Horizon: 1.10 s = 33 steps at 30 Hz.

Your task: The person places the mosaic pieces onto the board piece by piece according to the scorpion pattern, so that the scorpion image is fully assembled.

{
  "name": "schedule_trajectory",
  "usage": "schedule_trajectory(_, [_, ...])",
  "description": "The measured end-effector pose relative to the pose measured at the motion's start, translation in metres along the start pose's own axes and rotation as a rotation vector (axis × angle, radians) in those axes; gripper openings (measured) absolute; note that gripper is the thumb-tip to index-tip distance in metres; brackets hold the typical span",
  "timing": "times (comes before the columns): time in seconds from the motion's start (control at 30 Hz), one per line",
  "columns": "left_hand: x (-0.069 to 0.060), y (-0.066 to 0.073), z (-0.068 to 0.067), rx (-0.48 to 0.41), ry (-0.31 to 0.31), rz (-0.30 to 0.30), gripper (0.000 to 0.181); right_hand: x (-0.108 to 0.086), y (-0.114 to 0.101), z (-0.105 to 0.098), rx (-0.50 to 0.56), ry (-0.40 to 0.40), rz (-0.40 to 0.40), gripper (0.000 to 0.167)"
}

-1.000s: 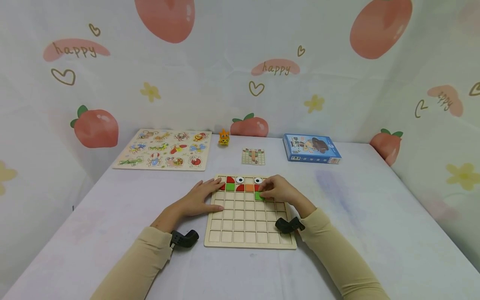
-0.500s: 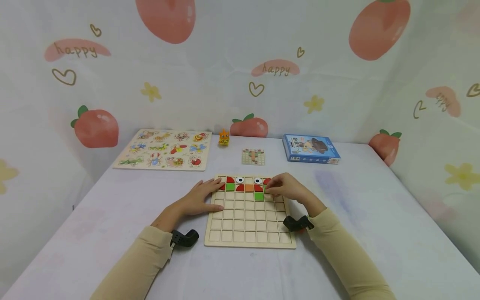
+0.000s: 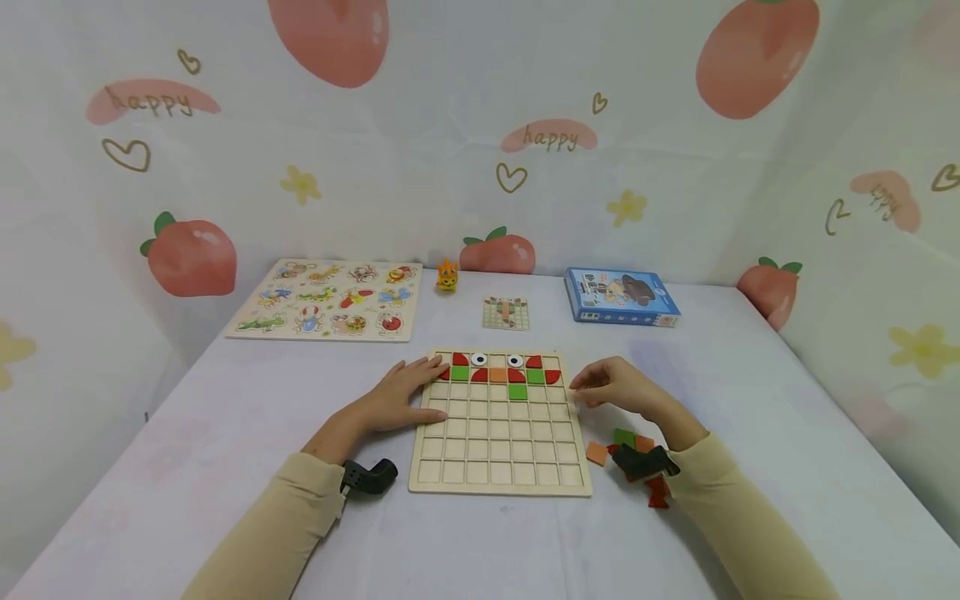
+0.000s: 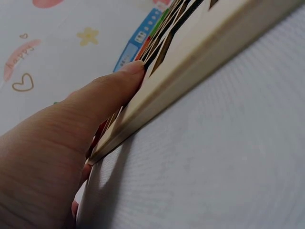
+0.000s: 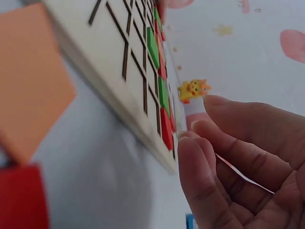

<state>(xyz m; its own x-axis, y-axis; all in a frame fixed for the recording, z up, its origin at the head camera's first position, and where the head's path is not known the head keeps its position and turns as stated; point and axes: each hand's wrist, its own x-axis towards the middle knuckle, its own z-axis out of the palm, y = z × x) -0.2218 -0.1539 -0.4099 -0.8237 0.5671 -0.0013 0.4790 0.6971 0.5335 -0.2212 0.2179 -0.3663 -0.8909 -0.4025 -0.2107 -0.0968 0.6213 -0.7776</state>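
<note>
A person's left hand (image 3: pixel 392 398) lies spread over the left edge of a pale square wooden grid board (image 3: pixel 487 452) at mid-table (image 3: pixel 480 550), apparently steadying it, while the right hand (image 3: pixel 618 387), fingers loosely bent and holding nothing, is just beside the right edge. Flat orange, red and green loose tiles (image 3: pixel 597 452) lie near right, presumably for easy reach; unfilled squares span the near rows.

loose tiles (image 3: pixel 643 442) partly behind wrist camera (image 3: pixel 641 461)
</note>
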Motion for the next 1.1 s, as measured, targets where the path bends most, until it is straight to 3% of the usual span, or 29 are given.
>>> schedule_trajectory(0.6, [0.0, 0.001, 0.0, 0.0, 0.008, 0.002, 0.083, -0.048, 0.027, -0.013, -0.076, -0.038, 0.019, 0.027])
schedule_trajectory(0.8, [0.0, 0.002, -0.001, 0.002, 0.005, 0.0, 0.082, -0.057, 0.034, -0.013, -0.064, -0.048, 0.068, 0.028])
schedule_trajectory(1.1, [0.0, 0.0, -0.001, -0.002, 0.003, -0.003, 0.083, -0.059, 0.041, -0.012, -0.056, -0.053, 0.042, 0.026])
